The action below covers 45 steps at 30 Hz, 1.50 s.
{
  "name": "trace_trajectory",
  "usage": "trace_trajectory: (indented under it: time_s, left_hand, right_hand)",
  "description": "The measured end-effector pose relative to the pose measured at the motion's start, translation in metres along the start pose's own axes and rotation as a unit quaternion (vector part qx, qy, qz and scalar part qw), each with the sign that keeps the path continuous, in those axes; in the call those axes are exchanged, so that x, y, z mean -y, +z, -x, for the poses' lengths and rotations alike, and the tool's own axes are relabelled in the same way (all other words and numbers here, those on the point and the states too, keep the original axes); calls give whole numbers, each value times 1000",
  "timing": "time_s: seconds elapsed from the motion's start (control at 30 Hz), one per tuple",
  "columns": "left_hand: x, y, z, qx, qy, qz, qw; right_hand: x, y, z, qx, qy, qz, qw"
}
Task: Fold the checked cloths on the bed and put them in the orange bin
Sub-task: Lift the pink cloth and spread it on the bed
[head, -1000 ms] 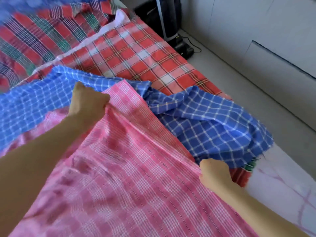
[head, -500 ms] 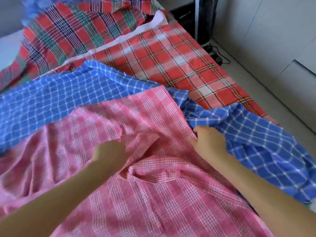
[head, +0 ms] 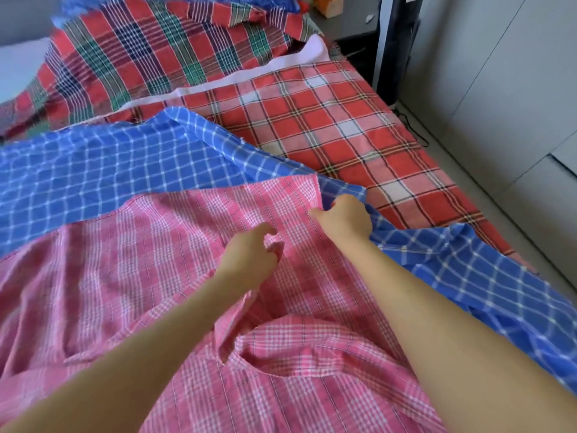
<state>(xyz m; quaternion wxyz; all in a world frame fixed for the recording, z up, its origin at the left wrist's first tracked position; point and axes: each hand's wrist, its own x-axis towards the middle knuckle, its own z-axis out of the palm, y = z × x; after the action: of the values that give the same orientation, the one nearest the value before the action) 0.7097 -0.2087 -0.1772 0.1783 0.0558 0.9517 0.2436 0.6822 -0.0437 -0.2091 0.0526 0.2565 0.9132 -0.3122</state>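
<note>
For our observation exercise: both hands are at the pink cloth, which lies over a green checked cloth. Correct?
No. The head view shows the pink cloth lying over a blue checked cloth, not green; the left hand and right hand are at it.

The left hand (head: 253, 256) and right hand (head: 346, 218) are bare to the fingertips, and the two forearms (head: 156, 339) behind them are uncovered all the way to the view's lower edge
</note>
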Motion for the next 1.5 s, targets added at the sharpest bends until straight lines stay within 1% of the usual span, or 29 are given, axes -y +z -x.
trace_trajectory:
  time_s: [0.03,0.07,0.1,0.17,0.23,0.3,0.37,0.4,0.47,0.5,0.53,0.63,0.7,0.77,0.83,0.9,0.97,1.03,1.1,1.13,1.17,1.23,1.3,1.33,1.37,1.4,1.43,1.47,1.5]
  left_hand:
    - [0,-15,1,-1,-30,116,993]
    - [0,-31,4,3,-52,218,975]
    - [-1,-47,6,3,-60,289,955]
    - [-5,-78,12,-28,-54,361,930]
    - [-5,-106,13,-100,-42,376,920]
    - [-1,-132,10,-184,-62,346,918]
    - [8,-156,6,-245,-94,293,920]
    - [12,-166,5,-256,-103,258,926]
    - [13,-185,8,-249,-127,164,946]
    - [10,-194,15,-243,-132,113,954]
    - [7,-197,21,-236,-128,65,961]
    - [-3,-207,50,-212,-109,-16,971]
    - [2,-208,77,-173,-108,-27,979]
    - [12,-203,102,-123,-108,-35,986]
    - [24,-188,132,-46,-106,-24,993]
    - [40,-167,162,51,-114,1,992]
    - [59,-141,192,130,-115,-19,985]
    - [77,-117,217,148,-104,-50,982]
    - [95,-97,236,124,-97,-86,984]
    - [103,-92,243,105,-91,-105,985]
    - [109,-90,249,91,-79,-125,985]
    - [120,-91,256,81,-55,-148,984]
    - [126,-96,260,83,-31,-161,983]
    - [125,-98,260,77,1,-181,980]
    - [126,-100,259,58,52,-207,975]
    - [126,-102,258,30,98,-210,972]
    - [124,-106,260,-3,138,-199,970]
    - [121,-110,261,-33,176,-190,965]
    - [116,-114,263,-65,216,-185,956]
  right_hand:
    - [3,1,-3,3,5,-10,1000]
    - [4,1,-6,4,-1,2,1000]
    - [8,1,-7,7,-13,21,1000]
    - [16,-2,-6,9,-33,38,999]
    - [25,-6,-5,25,-43,-13,999]
    - [35,-16,-5,51,-18,-106,993]
    - [46,-23,-2,87,14,-174,981]
    - [53,-28,2,107,34,-209,971]
    - [63,-38,11,143,69,-321,934]
    - [69,-47,18,155,58,-354,921]
    - [71,-52,25,162,33,-360,918]
    - [71,-74,66,203,-74,-304,928]
    - [55,-81,110,233,-151,-213,937]
    - [21,-73,154,253,-201,-98,941]
    - [-19,-59,197,275,-210,-23,938]
    - [-52,-43,226,304,-186,12,934]
    - [-72,-27,245,325,-157,36,932]
    - [-81,-15,252,329,-142,62,931]
    - [-78,-4,254,311,-106,49,943]
    - [-75,2,252,289,-74,31,954]
    - [-69,8,248,257,-38,24,965]
    - [-54,17,241,181,21,48,982]
    - [-40,23,235,97,70,54,991]
    - [-34,24,230,63,93,49,992]
    - [-29,25,225,47,118,33,991]
    - [-25,26,220,49,149,4,988]
    - [-22,28,214,62,189,-59,978]
    - [-21,30,209,80,236,-152,956]
    - [-19,27,206,95,281,-244,923]
